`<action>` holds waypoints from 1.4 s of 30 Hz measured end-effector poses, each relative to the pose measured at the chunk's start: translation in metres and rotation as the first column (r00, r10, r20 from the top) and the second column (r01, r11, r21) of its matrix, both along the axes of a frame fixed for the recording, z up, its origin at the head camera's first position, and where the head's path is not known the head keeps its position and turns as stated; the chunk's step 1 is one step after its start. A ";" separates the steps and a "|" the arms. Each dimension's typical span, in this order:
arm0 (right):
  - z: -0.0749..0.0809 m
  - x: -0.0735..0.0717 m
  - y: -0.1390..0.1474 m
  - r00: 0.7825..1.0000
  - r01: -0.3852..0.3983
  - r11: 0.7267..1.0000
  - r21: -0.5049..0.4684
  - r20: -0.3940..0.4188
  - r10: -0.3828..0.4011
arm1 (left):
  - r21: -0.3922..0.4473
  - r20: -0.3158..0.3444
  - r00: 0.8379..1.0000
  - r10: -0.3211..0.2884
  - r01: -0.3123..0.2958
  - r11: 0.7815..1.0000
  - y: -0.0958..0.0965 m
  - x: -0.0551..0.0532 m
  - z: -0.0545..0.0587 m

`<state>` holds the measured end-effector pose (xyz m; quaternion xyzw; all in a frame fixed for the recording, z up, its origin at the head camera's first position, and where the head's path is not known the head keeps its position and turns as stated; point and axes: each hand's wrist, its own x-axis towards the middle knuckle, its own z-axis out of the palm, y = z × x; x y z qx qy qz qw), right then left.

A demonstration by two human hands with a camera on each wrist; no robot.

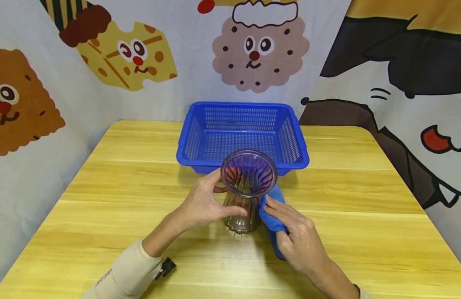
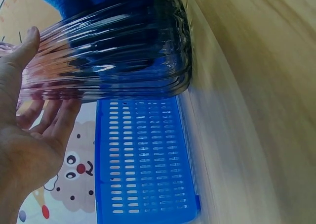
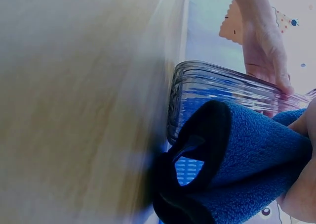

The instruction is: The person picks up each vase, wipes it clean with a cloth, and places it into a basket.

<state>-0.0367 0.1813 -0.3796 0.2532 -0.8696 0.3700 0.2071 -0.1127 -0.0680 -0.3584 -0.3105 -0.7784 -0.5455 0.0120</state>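
A ribbed glass vase with a flared rim and a purple tint stands upright at the middle of the table, its base right at the wood. My left hand grips its upper part from the left, thumb in front and fingers behind. On the other side, my right hand pinches a folded blue cloth against the glass below the rim. The cloth hangs down in a loose fold with a dark edge in the right wrist view. In the left wrist view, the vase partly covers the cloth.
Just behind the vase sits a blue perforated plastic basket on the wooden table. A cloth backdrop with cartoon food prints rises behind and along both sides. A small black piece shows beside the left sleeve.
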 end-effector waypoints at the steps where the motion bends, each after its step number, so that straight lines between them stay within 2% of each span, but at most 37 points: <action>1: 0.000 0.000 0.000 1.000 0.003 1.000 0.008 -0.007 -0.003 | 0.001 0.000 1.000 0.000 0.000 1.000 0.000 0.000 0.000; 12: 0.001 -0.002 0.001 1.000 0.003 0.995 0.101 -0.023 0.000 | 0.000 -0.024 1.000 0.014 -0.014 1.000 0.000 0.001 -0.001; 23: 0.001 -0.004 0.002 0.999 0.004 0.980 0.200 0.050 -0.014 | -0.009 -0.024 0.999 0.033 -0.033 0.999 0.000 0.002 -0.002; 29: 0.001 -0.004 0.003 0.996 -0.001 0.963 0.269 0.084 -0.023 | -0.014 -0.020 0.999 0.030 -0.031 0.999 0.000 0.001 -0.001; 42: 0.003 -0.006 0.006 0.987 -0.058 0.934 0.352 0.159 0.001 | -0.017 -0.040 0.999 0.016 -0.017 1.000 0.000 0.000 0.000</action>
